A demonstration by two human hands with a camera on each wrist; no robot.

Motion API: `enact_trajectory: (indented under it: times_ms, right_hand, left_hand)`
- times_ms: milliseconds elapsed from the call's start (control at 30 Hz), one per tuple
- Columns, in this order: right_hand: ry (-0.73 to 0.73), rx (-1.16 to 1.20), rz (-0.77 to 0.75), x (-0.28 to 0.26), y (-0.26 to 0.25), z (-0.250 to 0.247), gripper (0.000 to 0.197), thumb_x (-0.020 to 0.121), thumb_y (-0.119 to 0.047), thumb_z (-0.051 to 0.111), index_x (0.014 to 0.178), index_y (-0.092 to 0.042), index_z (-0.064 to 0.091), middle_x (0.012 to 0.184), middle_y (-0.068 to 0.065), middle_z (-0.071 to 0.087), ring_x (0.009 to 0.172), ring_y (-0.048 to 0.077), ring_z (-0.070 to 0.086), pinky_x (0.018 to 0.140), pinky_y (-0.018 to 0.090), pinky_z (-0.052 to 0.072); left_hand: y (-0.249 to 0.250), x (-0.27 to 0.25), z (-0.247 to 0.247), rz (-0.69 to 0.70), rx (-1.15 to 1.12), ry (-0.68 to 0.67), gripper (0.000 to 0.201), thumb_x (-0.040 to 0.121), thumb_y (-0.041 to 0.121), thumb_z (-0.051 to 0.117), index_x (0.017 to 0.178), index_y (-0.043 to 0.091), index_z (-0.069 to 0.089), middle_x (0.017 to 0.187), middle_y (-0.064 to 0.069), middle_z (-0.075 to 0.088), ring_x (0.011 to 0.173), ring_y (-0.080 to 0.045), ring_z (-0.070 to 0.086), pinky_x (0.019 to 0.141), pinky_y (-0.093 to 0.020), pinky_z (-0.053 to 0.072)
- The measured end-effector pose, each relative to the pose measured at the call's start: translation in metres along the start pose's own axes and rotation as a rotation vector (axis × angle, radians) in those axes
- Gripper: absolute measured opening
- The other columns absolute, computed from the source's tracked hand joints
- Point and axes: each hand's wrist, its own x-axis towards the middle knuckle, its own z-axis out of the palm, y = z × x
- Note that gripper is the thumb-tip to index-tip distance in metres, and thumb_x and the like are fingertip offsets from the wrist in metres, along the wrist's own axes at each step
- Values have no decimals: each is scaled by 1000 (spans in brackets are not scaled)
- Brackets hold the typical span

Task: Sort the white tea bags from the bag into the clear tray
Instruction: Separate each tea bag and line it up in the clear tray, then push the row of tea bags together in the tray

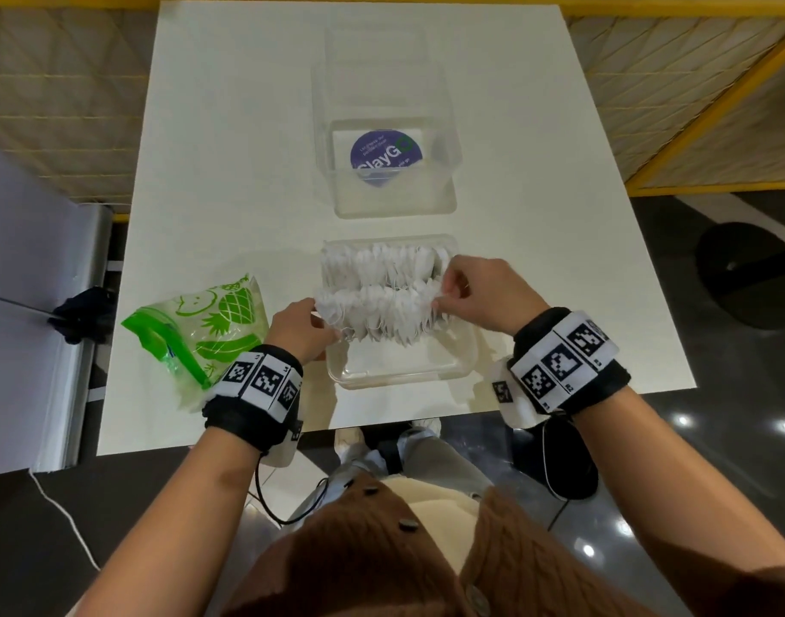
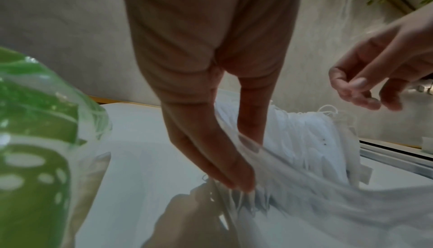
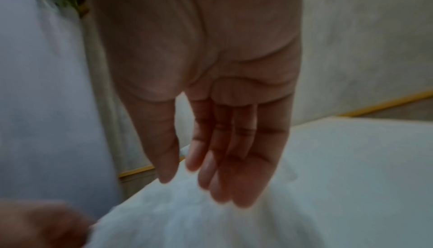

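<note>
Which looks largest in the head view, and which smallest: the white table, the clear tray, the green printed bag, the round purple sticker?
1. White table
2. Clear tray
3. Green printed bag, crumpled and only slightly smaller than the tray, so this order is unsure
4. Round purple sticker

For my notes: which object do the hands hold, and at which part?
Both hold the near row of white paper tea bags: left hand at its left end, right hand at its right end.

right hand [image 3: 206,104] extended, over blurred tea bags [image 3: 187,220]
</note>
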Motion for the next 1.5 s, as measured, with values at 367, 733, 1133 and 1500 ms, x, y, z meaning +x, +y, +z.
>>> enact_trajectory:
  times_ms: [367, 733, 1133, 1500]
  right_hand:
    - [-563, -386, -68, 30, -18, 54, 34, 94, -12, 42, 127, -7, 51, 130, 12, 53, 119, 27, 49, 101, 35, 40]
    - [-623, -353, -209, 35, -50, 79, 36, 99, -14, 36, 133, -15, 49, 133, 7, 52, 122, 24, 48, 99, 28, 35]
    - [-564, -299, -75, 26, -20, 46, 25, 95, -15, 42, 107, -8, 62, 112, 7, 62, 106, 22, 55, 89, 26, 39]
    - [-512, -188, -50, 17, 8, 34, 31, 98, -23, 43, 121, -11, 59, 128, 2, 58, 118, 18, 51, 94, 22, 34]
  left_hand:
    - [2, -5, 2, 27, -73, 1, 28, 81, 2, 66, 108, 8, 60, 103, -15, 61, 98, -33, 61, 82, -47, 55]
    - [2, -7, 1, 56, -50, 3, 20, 80, 3, 66, 98, 10, 59, 94, -12, 60, 91, -29, 61, 81, -41, 56]
    - [-3, -2, 0, 53, -83, -20, 26, 80, 3, 67, 105, 10, 62, 94, -12, 63, 98, -33, 63, 88, -47, 53]
    - [-7, 2, 1, 19, -112, -28, 29, 76, 10, 74, 102, 13, 63, 96, -13, 64, 95, -33, 64, 87, -47, 54]
